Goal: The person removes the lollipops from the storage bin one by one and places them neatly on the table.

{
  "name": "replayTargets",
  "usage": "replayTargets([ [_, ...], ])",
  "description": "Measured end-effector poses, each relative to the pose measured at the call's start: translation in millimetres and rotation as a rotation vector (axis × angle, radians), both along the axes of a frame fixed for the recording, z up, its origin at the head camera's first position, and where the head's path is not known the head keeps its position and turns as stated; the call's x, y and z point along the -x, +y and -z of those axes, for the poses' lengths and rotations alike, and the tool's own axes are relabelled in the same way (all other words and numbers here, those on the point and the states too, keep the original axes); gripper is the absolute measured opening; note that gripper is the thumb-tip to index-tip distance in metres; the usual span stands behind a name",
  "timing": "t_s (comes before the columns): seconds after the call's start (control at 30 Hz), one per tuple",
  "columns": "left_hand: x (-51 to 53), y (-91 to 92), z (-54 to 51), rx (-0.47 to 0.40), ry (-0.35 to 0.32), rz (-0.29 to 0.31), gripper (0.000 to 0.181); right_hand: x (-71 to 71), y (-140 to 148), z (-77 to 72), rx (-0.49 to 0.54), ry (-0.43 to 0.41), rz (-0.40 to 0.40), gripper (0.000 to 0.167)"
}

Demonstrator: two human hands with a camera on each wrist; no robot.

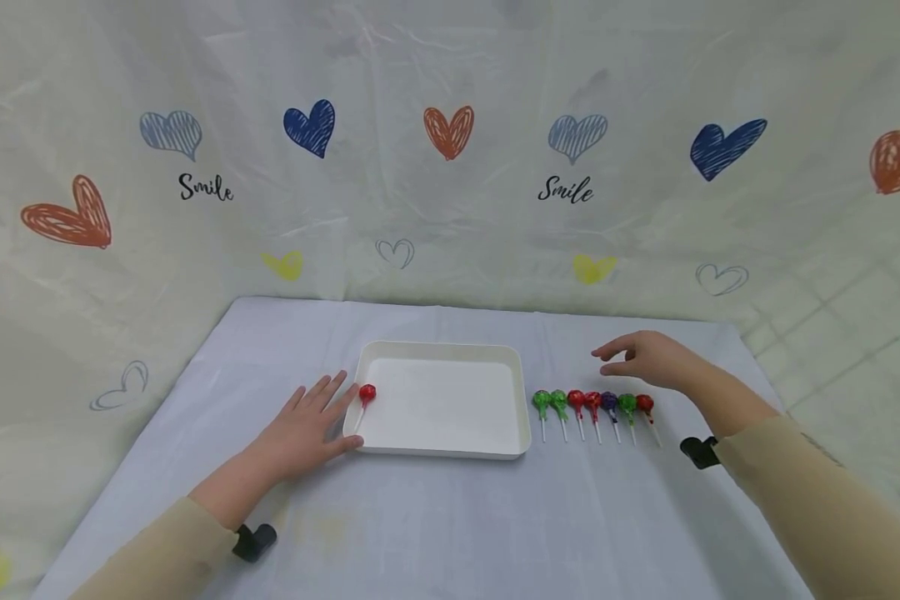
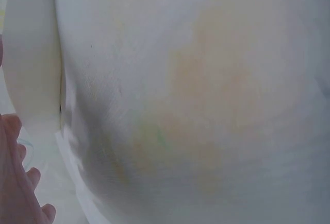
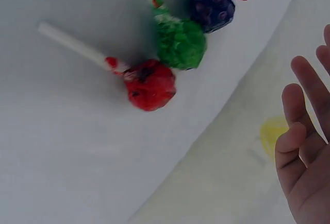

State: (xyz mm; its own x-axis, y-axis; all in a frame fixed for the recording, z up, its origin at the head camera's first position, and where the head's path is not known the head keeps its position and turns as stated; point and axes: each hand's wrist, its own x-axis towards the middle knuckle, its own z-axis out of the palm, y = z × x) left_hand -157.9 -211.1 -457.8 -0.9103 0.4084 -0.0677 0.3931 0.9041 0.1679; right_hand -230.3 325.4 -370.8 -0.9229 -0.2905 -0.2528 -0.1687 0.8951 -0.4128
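A shallow white tray [image 1: 442,448] lies mid-table with one red lollipop [image 1: 367,393] at its left end, stick toward the near side. My left hand [image 1: 300,435] rests at the tray's left edge, fingers spread and straight. To the right of the tray, several lollipops stand in a row, heads away from me: green ones such as the leftmost green lollipop [image 1: 542,400], red ones, and a dark blue lollipop [image 1: 609,402]. Above the row's right end hovers my right hand [image 1: 652,360], fingers loosely bent and holding nothing. In the right wrist view the end red lollipop [image 3: 150,86] shows close up.
A white cloth [image 1: 450,525] covers the table, with a faint yellowish stain on its near left. Behind it hangs a pale backdrop [image 1: 390,192] printed with hearts and the word Smile. Small black devices [image 1: 255,542] are strapped at both wrists.
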Motion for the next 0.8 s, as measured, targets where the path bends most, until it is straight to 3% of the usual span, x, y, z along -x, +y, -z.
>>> replayTargets([
  [0.5, -1.5, -1.6, -2.6, 0.005, 0.007, 0.014, 0.088, 19.5, -87, -5.2, 0.044, 0.013, -0.100, 0.041],
  [0.8, -2.4, -3.3, -3.9, -0.007, 0.002, 0.018, 0.089, 29.1, -147, 4.2, 0.045, -0.015, -0.180, 0.038],
])
